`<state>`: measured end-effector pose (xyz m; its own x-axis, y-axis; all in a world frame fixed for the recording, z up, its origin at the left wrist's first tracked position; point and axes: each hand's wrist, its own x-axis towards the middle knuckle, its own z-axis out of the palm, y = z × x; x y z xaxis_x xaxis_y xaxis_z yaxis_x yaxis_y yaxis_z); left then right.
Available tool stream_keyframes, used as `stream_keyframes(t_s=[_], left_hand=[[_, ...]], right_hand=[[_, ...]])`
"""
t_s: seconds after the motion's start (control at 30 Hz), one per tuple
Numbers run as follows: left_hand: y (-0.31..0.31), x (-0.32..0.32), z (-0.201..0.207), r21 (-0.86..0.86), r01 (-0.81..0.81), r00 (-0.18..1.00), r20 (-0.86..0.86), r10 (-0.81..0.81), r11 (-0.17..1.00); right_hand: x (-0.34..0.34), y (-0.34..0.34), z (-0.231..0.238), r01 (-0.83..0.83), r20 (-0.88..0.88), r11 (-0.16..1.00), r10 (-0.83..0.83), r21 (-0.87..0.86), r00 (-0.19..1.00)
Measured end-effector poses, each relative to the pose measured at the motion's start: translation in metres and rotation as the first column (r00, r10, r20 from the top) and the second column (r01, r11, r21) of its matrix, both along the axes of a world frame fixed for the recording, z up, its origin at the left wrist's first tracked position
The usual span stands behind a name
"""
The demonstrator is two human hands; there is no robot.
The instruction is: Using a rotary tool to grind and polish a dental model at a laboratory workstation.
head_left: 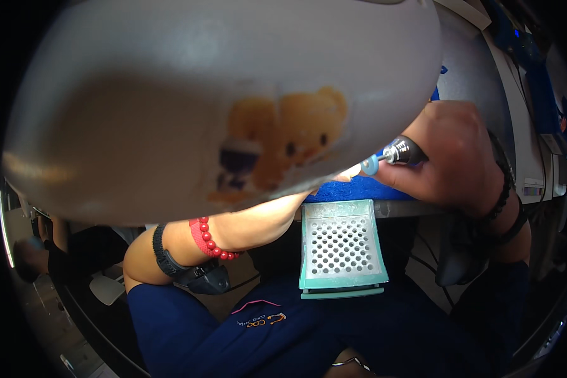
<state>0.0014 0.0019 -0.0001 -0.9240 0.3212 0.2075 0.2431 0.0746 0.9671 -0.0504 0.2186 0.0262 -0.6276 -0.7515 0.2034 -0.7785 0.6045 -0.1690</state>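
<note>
My right hand (pixel 450 157) is closed round a dark rotary handpiece (pixel 406 151), its metal collar pointing left. On the tip sits a small light-blue polishing wheel (pixel 370 166). Close against that wheel, the fingertips of my left hand (pixel 346 174) show below the edge of a large pale lamp hood. They look pinched on a small pale thing, too hidden to name. The rest of my left hand is behind the hood. A blue cloth (pixel 353 189) lies under both hands.
The lamp hood (pixel 138 145), with a bear sticker, blocks much of the upper left. A green-framed perforated tray (pixel 305 252) juts from the bench edge towards my lap. Cables run along the right side. Another person (pixel 60 233) is at the far left.
</note>
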Motion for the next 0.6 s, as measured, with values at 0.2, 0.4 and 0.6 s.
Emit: stream_keyframes(t_s=[0.2,0.4,0.6], left_hand=[[-0.0013,-0.0008,-0.0026,-0.020,0.009,0.999,-0.032,-0.010,1.000],[-0.0009,-0.0003,-0.0020,-0.025,0.000,0.998,-0.057,-0.002,1.000],[-0.0008,-0.0001,-0.0062,0.034,-0.017,1.000,-0.012,0.017,0.999]], right_hand=[[0.0004,0.0005,-0.0006,-0.014,-0.021,0.999,0.013,-0.041,1.000],[0.0013,-0.0018,0.0016,-0.010,0.000,0.999,0.010,-0.041,1.000],[0.0013,-0.0018,0.0014,-0.025,-0.020,0.999,0.024,-0.041,1.000]])
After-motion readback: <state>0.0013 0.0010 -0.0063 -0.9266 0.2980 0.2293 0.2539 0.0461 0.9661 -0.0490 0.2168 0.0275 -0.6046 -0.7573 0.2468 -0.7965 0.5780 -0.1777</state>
